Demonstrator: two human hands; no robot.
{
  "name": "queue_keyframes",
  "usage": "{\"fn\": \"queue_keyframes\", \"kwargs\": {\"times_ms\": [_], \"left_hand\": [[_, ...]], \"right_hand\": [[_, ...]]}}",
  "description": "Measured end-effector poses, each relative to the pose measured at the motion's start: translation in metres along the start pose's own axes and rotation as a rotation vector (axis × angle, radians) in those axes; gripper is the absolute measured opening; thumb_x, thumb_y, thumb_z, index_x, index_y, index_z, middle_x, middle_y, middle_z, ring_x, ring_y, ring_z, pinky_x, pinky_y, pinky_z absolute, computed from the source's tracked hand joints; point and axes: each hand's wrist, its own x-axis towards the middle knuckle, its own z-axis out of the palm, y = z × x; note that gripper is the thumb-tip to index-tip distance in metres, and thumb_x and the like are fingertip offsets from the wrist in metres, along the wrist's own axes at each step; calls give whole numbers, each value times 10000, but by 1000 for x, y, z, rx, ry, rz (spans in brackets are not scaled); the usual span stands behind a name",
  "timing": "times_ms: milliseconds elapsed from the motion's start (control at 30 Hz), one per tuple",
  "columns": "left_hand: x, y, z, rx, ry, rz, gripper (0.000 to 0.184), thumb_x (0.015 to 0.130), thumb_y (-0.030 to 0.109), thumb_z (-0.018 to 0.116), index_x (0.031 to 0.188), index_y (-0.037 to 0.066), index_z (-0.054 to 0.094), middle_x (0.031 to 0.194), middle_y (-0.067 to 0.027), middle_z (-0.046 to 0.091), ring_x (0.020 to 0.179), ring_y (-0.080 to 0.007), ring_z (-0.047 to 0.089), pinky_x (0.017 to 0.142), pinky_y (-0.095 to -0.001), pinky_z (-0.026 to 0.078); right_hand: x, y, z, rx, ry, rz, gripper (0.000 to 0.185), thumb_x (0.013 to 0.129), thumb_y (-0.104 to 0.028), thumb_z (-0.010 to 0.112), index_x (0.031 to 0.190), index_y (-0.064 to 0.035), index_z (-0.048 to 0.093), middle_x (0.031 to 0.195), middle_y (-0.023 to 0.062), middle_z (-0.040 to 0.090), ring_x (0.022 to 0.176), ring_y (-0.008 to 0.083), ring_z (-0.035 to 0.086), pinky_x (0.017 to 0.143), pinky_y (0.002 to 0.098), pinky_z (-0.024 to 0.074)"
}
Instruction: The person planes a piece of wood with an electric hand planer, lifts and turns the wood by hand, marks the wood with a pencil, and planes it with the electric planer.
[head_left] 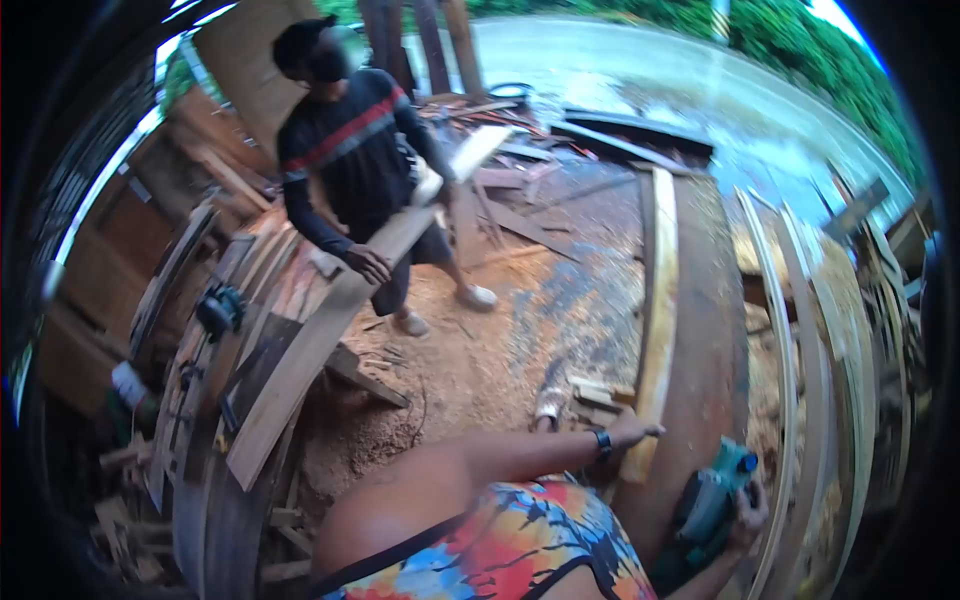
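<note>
Along brown wooden plank (705, 300) | right fingers (748, 508) grip rounded tool (712, 492) | left fingers (645, 431), closure unclear, at straight strip (661, 300)

- Your top (490, 550), bottom centre: red, orange, yellow, blue splashes, black edging (400, 555)
- Your power tool (706, 496), lower right: teal, blue knob (748, 463)
- Person's shirt (350, 165), upper left: dark, red and grey stripes

We see a person in a dark shirt with a red chest stripe (345, 150) holding a long brown wooden plank (300, 372), and behind, a grey road (610, 55) beside green bushes (800, 65).
</note>
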Motion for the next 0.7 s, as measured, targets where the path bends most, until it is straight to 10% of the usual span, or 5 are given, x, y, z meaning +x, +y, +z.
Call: {"fn": "queue_keyframes", "kwargs": {"times_ms": [133,233,333,700], "left_hand": [[-17,-8,1,354,115,101,856,687,524,876,1169,-88,523,1075,-205,677,1016,-244,656,819,-395,558],[0,-25,1,587,171,116,667,735,229,894,1185,-64,497,1113,-224,670,976,-311,691,833,-409,586],[5,-17,-1,513,70,177,568,750,219,861,1136,-88,579,1050,-216,707,923,-281,712,782,-390,585],[4,-8,5,737,102,78,842,701,413,874,1176,-164,486,1161,-351,595,1069,-433,627,912,-462,522]], "right_hand": [[-12,-21,12,51,52,15,548,837,-158,771,1313,52,596,1190,135,667,1087,231,630,991,347,476],[-18,-37,17,-35,112,17,569,802,-211,803,1266,61,619,1154,157,679,1066,237,642,962,346,493],[-14,-43,15,-101,118,40,572,786,-227,807,1256,47,630,1123,144,685,1046,233,645,945,345,500],[-19,-51,16,-139,125,22,583,770,-264,815,1244,30,644,1097,120,680,1030,217,637,941,338,492]]}}
